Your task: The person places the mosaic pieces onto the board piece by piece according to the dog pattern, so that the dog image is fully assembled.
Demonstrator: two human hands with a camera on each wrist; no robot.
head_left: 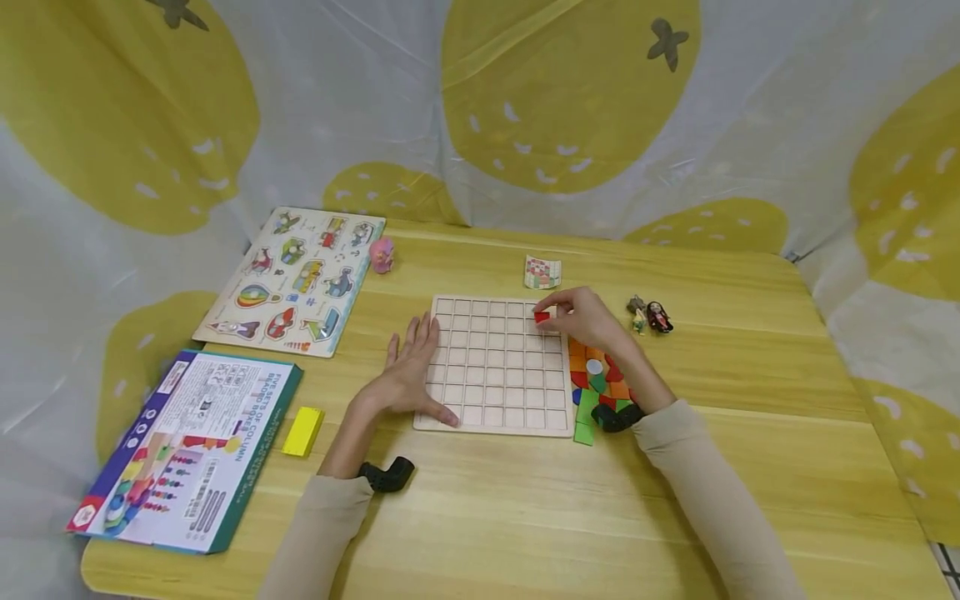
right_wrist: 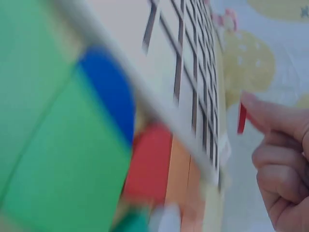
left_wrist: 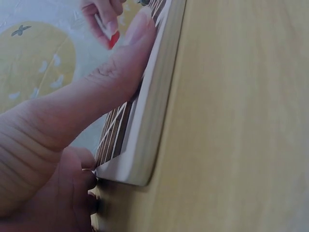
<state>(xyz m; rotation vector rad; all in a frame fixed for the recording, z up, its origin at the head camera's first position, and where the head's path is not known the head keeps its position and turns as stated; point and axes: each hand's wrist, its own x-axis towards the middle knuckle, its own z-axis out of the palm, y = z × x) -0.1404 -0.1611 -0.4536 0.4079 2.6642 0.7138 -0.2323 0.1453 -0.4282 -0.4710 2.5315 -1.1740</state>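
A pale wooden grid board with rows of square cells lies in the middle of the table. My right hand pinches a small red tile between thumb and fingers, over the board's upper right cells. In the right wrist view the red tile appears edge-on, above the grid. My left hand rests along the board's left side with fingers spread, its thumb lying over the lower left corner. The left wrist view shows that thumb pressing on the board's rim.
Coloured tiles lie right of the board, partly under the right wrist. A small pattern card sits behind it. Leftward are a picture puzzle, a boxed toy, a yellow block and a pink figure; small dolls stand rightward.
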